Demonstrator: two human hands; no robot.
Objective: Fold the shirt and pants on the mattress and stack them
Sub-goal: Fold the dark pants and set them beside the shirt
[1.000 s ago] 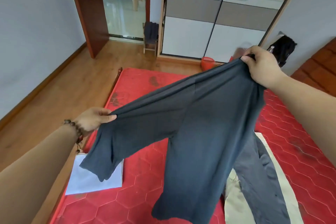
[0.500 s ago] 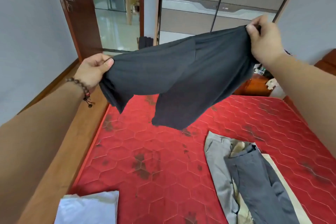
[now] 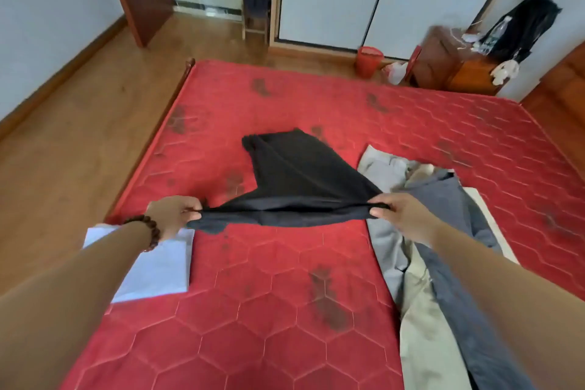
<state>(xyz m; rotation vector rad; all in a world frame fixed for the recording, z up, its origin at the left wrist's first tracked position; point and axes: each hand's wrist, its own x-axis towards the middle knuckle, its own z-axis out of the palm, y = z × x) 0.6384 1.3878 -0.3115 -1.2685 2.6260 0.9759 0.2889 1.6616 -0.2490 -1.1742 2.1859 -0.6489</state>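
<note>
A dark shirt (image 3: 294,180) stretches low over the red mattress (image 3: 272,310), its far end lying on the surface. My left hand (image 3: 172,215) pinches the shirt's near left corner. Its near right corner is pinched by my right hand (image 3: 402,215). The near edge is pulled taut between both hands, just above the mattress. To the right lie grey pants (image 3: 468,269) with beige and light grey garments (image 3: 421,336) under them.
A folded white cloth (image 3: 158,269) sits at the mattress's left edge, under my left forearm. Wooden floor runs along the left. Beyond the mattress stand a wardrobe (image 3: 364,3), a red bin (image 3: 368,61) and a wooden nightstand (image 3: 456,66).
Both hands have swung the shirt from chest height down and forward. Its far end now lies on the mattress.
</note>
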